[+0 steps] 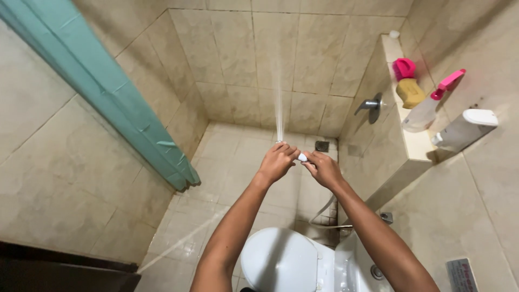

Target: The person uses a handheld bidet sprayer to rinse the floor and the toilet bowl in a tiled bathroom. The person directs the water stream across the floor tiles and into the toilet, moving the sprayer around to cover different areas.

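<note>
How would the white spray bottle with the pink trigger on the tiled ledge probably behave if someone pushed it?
The white spray bottle with the pink trigger is tall and narrow, so it would probably tip rather than slide. It stands near the edge of the tiled ledge, so it might fall off. The spray in the air suggests that its plastic may be wet and slippery.

Bathroom count, by kind

Two hands, left (277,161) and right (323,168), one white sprayer nozzle (303,157), one toilet (286,260), one teal curtain (108,86); at two o'clock, one ledge (419,145) bearing two bottles (424,111) (465,128).
</note>
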